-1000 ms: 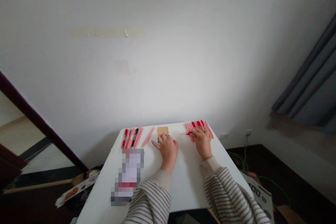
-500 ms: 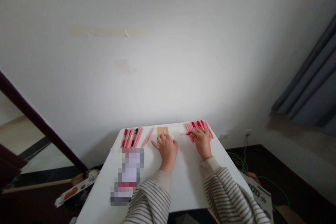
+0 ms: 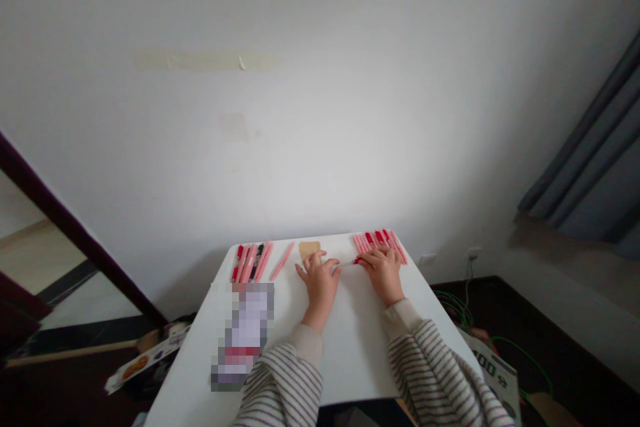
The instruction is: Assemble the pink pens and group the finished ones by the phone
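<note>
My right hand (image 3: 385, 277) grips the red end of a thin pen (image 3: 349, 263) with a pale, clear-looking barrel. At the pen's other end, the thumb and forefinger of my left hand (image 3: 321, 283) close on the tip, while its remaining fingers are spread. A small tan pad (image 3: 309, 248) lies just beyond the left fingers, partly covered by them. Behind my right hand is a row of pink and red pens (image 3: 371, 238), its lower part hidden. One pink pen (image 3: 283, 261) lies slanted to the left of my left hand.
Several pink, red and black pens (image 3: 253, 263) lie at the table's back left corner. Nearer, a blurred-out item (image 3: 245, 327) rests beside my left sleeve. The white table (image 3: 357, 340) stands against a wall (image 3: 320, 147); green cables (image 3: 453, 303) lie on the floor at right.
My left hand has shifted slightly right, and its thumb and forefinger now meet the pale end of the pen. My right hand keeps its hold, the pen slightly lower.
</note>
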`<action>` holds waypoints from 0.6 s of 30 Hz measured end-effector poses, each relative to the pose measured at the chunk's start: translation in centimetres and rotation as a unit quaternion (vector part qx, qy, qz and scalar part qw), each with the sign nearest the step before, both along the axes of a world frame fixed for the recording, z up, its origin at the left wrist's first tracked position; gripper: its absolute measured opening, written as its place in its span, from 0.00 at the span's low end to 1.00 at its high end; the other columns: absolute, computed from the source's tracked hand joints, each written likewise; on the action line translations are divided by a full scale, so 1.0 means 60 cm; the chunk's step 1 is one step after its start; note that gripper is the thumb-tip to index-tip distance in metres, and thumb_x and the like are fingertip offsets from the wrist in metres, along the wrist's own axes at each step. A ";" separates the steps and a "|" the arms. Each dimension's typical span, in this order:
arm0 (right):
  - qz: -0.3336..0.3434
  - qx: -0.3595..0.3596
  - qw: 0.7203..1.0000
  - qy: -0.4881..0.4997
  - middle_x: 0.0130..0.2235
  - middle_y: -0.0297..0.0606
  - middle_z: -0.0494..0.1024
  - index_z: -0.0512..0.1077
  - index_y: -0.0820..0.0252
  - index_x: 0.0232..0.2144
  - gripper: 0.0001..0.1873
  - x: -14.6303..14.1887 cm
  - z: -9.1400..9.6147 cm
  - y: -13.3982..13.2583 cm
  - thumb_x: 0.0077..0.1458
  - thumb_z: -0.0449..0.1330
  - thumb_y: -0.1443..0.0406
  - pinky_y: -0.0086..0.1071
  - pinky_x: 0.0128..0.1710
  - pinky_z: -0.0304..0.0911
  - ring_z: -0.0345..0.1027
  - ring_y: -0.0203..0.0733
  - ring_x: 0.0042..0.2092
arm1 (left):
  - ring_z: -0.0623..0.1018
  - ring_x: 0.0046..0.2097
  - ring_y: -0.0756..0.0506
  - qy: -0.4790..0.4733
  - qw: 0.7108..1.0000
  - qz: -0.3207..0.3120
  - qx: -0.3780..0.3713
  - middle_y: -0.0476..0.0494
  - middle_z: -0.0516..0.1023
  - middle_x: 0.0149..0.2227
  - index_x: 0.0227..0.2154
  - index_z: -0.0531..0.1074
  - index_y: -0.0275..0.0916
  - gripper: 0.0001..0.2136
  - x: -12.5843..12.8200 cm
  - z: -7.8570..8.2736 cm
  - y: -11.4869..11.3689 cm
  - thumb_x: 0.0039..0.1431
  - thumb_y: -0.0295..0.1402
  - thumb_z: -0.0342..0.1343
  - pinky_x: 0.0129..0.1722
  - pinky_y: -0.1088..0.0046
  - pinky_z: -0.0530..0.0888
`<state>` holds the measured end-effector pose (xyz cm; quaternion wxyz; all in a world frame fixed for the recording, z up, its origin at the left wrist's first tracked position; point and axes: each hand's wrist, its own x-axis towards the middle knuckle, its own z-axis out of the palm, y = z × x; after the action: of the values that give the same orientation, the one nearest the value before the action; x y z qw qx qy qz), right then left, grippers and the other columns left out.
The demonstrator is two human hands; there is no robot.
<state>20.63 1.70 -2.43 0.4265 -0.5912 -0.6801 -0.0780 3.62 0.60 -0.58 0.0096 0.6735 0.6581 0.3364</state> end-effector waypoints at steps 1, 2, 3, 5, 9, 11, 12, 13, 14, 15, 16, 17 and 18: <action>0.001 -0.003 1.000 -0.007 0.36 0.35 0.79 0.79 0.46 0.34 0.11 0.000 0.001 -0.001 0.60 0.56 0.56 0.46 0.51 0.43 0.59 0.49 0.48 | 0.63 0.57 0.39 -0.001 1.000 -0.004 -0.001 0.49 0.71 0.51 0.33 0.79 0.54 0.06 0.000 0.000 0.000 0.50 0.35 0.62 0.62 0.38 0.49; 0.003 -0.006 1.000 -0.013 0.36 0.35 0.79 0.79 0.46 0.34 0.11 0.000 0.002 -0.001 0.60 0.57 0.56 0.46 0.51 0.43 0.59 0.49 0.48 | 0.63 0.57 0.40 -0.001 1.000 -0.008 -0.002 0.49 0.72 0.51 0.32 0.79 0.54 0.06 0.000 -0.001 0.000 0.50 0.35 0.62 0.62 0.38 0.49; 0.004 -0.007 1.000 -0.020 0.36 0.35 0.79 0.79 0.46 0.34 0.11 0.001 0.002 -0.002 0.60 0.57 0.57 0.46 0.51 0.42 0.59 0.49 0.48 | 0.64 0.57 0.40 -0.002 1.000 -0.011 -0.005 0.49 0.72 0.51 0.32 0.79 0.54 0.06 0.000 -0.001 0.001 0.50 0.35 0.62 0.62 0.38 0.48; 0.007 -0.008 0.999 -0.032 0.36 0.34 0.79 0.79 0.46 0.34 0.10 0.001 0.003 -0.002 0.60 0.57 0.57 0.46 0.51 0.43 0.58 0.49 0.48 | 0.63 0.57 0.40 0.000 1.000 -0.014 -0.012 0.50 0.72 0.51 0.31 0.79 0.54 0.06 0.000 -0.003 0.001 0.50 0.35 0.62 0.62 0.37 0.47; 0.018 -0.001 0.999 -0.048 0.37 0.34 0.79 0.79 0.45 0.36 0.08 0.000 0.004 -0.003 0.59 0.58 0.58 0.46 0.52 0.44 0.58 0.48 0.49 | 0.63 0.58 0.39 0.012 0.999 -0.015 -0.028 0.50 0.72 0.52 0.31 0.79 0.54 0.05 0.001 -0.005 0.002 0.50 0.35 0.62 0.62 0.37 0.46; 0.023 0.004 0.998 -0.051 0.38 0.35 0.79 0.79 0.45 0.37 0.08 -0.002 0.006 -0.003 0.59 0.59 0.58 0.45 0.51 0.45 0.58 0.48 0.49 | 0.63 0.57 0.39 0.020 0.999 -0.017 -0.033 0.50 0.72 0.52 0.31 0.79 0.54 0.05 0.002 -0.005 0.001 0.50 0.35 0.62 0.61 0.36 0.46; 0.025 0.005 0.998 -0.052 0.39 0.35 0.79 0.79 0.45 0.37 0.08 -0.003 0.007 -0.004 0.59 0.59 0.58 0.45 0.51 0.45 0.59 0.48 0.49 | 0.63 0.57 0.39 0.023 0.999 -0.017 -0.034 0.50 0.72 0.52 0.31 0.79 0.54 0.05 0.002 -0.004 0.001 0.50 0.35 0.62 0.61 0.36 0.46; 0.027 0.006 0.998 -0.053 0.39 0.35 0.79 0.79 0.45 0.37 0.08 -0.004 0.008 -0.005 0.59 0.59 0.59 0.45 0.50 0.46 0.59 0.48 0.49 | 0.63 0.57 0.39 0.025 0.999 -0.016 -0.035 0.50 0.72 0.52 0.31 0.79 0.54 0.05 0.002 -0.002 0.000 0.51 0.35 0.62 0.61 0.36 0.46; 0.028 0.008 0.998 -0.054 0.39 0.35 0.79 0.79 0.44 0.37 0.08 -0.005 0.009 -0.006 0.59 0.59 0.59 0.44 0.50 0.46 0.59 0.48 0.49 | 0.63 0.57 0.39 0.027 0.999 -0.015 -0.037 0.50 0.72 0.52 0.31 0.79 0.54 0.05 0.002 -0.001 -0.001 0.51 0.35 0.61 0.61 0.36 0.46; 0.028 0.009 0.998 -0.055 0.39 0.35 0.78 0.79 0.44 0.37 0.08 -0.006 0.010 -0.006 0.59 0.59 0.59 0.44 0.50 0.47 0.59 0.48 0.49 | 0.63 0.57 0.39 0.028 0.999 -0.014 -0.040 0.50 0.72 0.52 0.31 0.79 0.54 0.05 0.002 0.000 -0.002 0.51 0.35 0.61 0.61 0.36 0.46; 0.029 0.010 0.998 -0.056 0.39 0.35 0.78 0.79 0.44 0.37 0.08 -0.007 0.011 -0.007 0.59 0.59 0.59 0.44 0.50 0.47 0.59 0.48 0.49 | 0.63 0.57 0.39 0.029 0.999 -0.015 -0.042 0.50 0.72 0.52 0.31 0.79 0.54 0.05 0.002 0.002 -0.002 0.51 0.35 0.61 0.61 0.36 0.46; 0.029 0.011 0.998 -0.057 0.39 0.35 0.78 0.79 0.43 0.37 0.08 -0.007 0.012 -0.008 0.59 0.59 0.59 0.44 0.50 0.47 0.59 0.48 0.49 | 0.63 0.57 0.39 0.028 0.999 -0.016 -0.044 0.49 0.72 0.52 0.31 0.79 0.53 0.05 0.002 0.002 -0.003 0.51 0.35 0.61 0.61 0.35 0.46; 0.030 0.011 0.998 -0.057 0.38 0.35 0.78 0.79 0.43 0.37 0.08 -0.008 0.013 -0.008 0.59 0.59 0.58 0.44 0.50 0.47 0.59 0.48 0.49 | 0.63 0.57 0.38 0.027 0.998 -0.018 -0.044 0.48 0.72 0.52 0.32 0.79 0.53 0.05 0.002 0.002 -0.003 0.51 0.35 0.61 0.61 0.35 0.45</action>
<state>20.18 1.19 -1.63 0.3957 -0.5601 -0.7200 -0.1065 3.74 0.41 -0.45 0.0276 0.6933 0.6599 0.2882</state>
